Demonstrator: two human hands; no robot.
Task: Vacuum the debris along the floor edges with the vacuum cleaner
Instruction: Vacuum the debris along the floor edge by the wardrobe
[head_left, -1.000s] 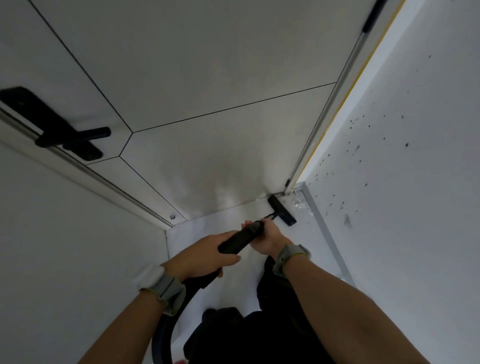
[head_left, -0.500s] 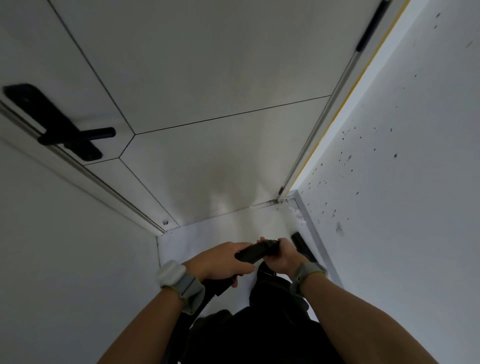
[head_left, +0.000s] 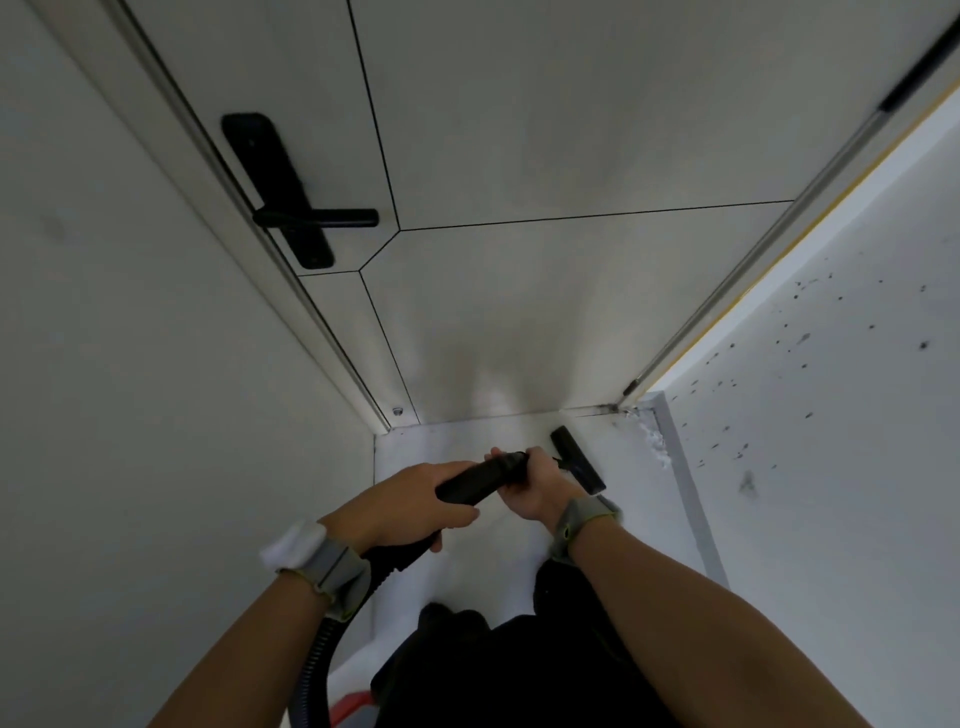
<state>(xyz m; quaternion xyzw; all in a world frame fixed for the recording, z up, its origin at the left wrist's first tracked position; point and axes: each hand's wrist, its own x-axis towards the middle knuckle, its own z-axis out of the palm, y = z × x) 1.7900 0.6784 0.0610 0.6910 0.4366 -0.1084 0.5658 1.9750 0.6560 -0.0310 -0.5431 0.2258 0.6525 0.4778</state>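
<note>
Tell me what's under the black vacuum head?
The vacuum head sits on the white floor. White debris lies apart from it, along the wall edge. Anything directly beneath the head is covered.

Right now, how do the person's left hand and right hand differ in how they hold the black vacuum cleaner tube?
The left hand grips the black vacuum tube near the ribbed hose; the right hand grips it farther along, toward the black floor nozzle. The left wrist's grey strap carries a white block; the right wrist's strap shows only grey. Both curl round the tube.
</note>
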